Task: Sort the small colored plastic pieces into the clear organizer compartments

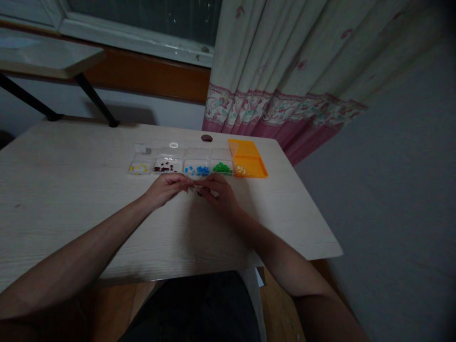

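Note:
My left hand (167, 190) and my right hand (221, 194) meet just in front of a clear compartment box (152, 164). Their fingertips are pinched together around something tiny, partly pale and partly dark, too small to make out. Along the box's near row lie small yellow pieces (143, 168), dark brown pieces (166, 167), blue pieces (203, 170), green pieces (223, 167) and cream pieces (241, 169). The fingers hide part of the box's near edge.
An orange tray (254, 167) lies at the box's right end. Behind are a round hole (206, 138) in the pale table (142, 247), a floral curtain (270, 85) and a window. A raised shelf (53, 59) on black legs stands at the back left.

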Tool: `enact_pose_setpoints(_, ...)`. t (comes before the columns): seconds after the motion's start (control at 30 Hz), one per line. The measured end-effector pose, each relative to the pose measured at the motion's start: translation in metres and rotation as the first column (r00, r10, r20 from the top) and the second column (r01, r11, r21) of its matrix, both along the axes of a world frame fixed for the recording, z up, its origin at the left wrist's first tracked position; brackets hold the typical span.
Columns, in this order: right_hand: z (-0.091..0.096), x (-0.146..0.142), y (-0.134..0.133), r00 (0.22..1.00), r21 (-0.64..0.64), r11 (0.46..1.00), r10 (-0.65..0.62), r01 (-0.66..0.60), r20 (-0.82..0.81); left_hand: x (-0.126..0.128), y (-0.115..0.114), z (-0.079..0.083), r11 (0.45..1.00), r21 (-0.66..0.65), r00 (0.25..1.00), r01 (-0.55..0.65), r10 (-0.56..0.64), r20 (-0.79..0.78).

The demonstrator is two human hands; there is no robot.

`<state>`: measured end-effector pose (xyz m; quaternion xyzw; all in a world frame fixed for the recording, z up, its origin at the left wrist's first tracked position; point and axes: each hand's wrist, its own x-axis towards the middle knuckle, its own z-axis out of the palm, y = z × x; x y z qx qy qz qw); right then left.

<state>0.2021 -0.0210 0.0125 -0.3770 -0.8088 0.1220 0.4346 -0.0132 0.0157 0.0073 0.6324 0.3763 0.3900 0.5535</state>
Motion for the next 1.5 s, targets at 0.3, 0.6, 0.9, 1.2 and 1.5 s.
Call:
enact_pose_setpoints(0.3, 0.002, 0.060, 0.025, 0.915, -0.045, 0.993, -0.081, 0.107, 0.394, -0.024, 0.018, 0.006, 0.774, 0.610, 0.869, -0.169, 0.409, -0.279)
enact_pose_setpoints(0.6, 0.008, 0.049, 0.013, 0.844, -0.126, 0.992, 0.048, 0.023, 0.534, -0.044, 0.029, 0.012, 0.690, 0.691, 0.681, -0.217, 0.614, -0.398)
enact_pose_setpoints(0.9, 0.010, 0.049, 0.014, 0.834, -0.104, 0.994, 0.026, 0.038, 0.550, -0.080, 0.043, 0.011, 0.625, 0.731, 0.562, -0.274, 0.721, -0.406)
enact_pose_setpoints(1.2, 0.012, 0.060, 0.018, 0.883, -0.013, 0.983, -0.157, 0.182, 0.443, -0.099, 0.054, 0.004, 0.611, 0.731, 0.335, -0.303, 0.787, -0.519)
enact_pose_setpoints(1.5, 0.013, 0.059, 0.019, 0.865, -0.006, 0.952, -0.276, 0.306, 0.420, -0.096, 0.050, 0.008, 0.600, 0.737, 0.274, -0.310, 0.799, -0.535)
